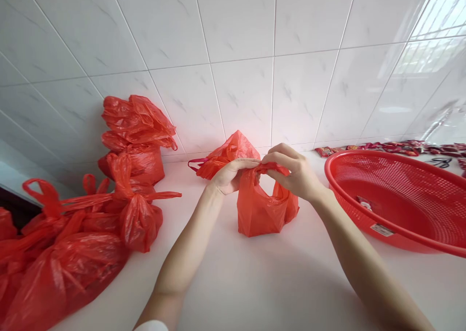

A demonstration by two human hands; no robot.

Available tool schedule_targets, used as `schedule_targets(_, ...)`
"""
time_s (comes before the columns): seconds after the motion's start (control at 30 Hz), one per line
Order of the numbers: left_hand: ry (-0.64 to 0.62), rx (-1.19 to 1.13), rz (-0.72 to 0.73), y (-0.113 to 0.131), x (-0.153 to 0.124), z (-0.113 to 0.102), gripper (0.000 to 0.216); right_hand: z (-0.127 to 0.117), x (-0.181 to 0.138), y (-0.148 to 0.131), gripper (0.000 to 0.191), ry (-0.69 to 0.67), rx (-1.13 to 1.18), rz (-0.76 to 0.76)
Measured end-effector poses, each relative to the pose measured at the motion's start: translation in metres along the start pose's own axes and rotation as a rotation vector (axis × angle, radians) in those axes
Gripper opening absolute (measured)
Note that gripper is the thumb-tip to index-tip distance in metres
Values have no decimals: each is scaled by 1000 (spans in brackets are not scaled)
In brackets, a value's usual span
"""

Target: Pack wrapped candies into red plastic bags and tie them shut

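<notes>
A small red plastic bag (260, 212) stands on the white tabletop in front of me, its handles drawn up and brought together at the top. My left hand (233, 175) grips the gathered handles from the left, fingers closed. From the right, my right hand (291, 168) pinches the same handles between thumb and fingers. An opening shows below the joined handles. What the bag contains is hidden. Just behind it, near the wall, lies another red plastic bag (236, 149) with a dark pink strap sticking out on its left.
Several tied red bags (73, 253) are heaped at the left, with a stack of red bags (134, 122) behind them. A red plastic basket (386, 224) with a small packet inside stands at the right. Red packets (396, 147) line the tiled wall (240, 98).
</notes>
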State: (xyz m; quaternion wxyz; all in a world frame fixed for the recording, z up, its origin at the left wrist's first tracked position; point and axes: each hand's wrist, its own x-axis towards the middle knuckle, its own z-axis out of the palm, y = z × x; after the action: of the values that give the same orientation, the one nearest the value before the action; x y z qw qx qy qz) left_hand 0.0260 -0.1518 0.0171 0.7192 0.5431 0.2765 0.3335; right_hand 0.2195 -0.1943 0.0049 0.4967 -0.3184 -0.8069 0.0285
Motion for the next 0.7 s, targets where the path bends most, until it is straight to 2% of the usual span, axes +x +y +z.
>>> schedule_targets(0.1, 9, -38, -9, -1, 1, 0, 14, 2, -1, 3, 18, 16, -77, -46)
schedule_targets(0.23, 68, -126, 19, 0, 1, -2, 19, 7, -2, 6, 22, 123, -9, -78)
schedule_targets(0.37, 164, -187, 50, 2, 2, -6, 22, 15, -2, 8, 20, 239, 81, -38)
schedule_targets(0.47, 248, -194, 44, 3, 6, -14, 22, 16, -2, 10, 17, 244, 180, 12)
schedule_targets(0.57, 365, -132, 54, -1, 12, -28, 23, 5, -1, 12, 14, 155, 261, 52)
schedule_targets(0.7, 472, -48, 82, -11, 23, -58, 23, -19, 0, 10, 12, -191, 318, 94)
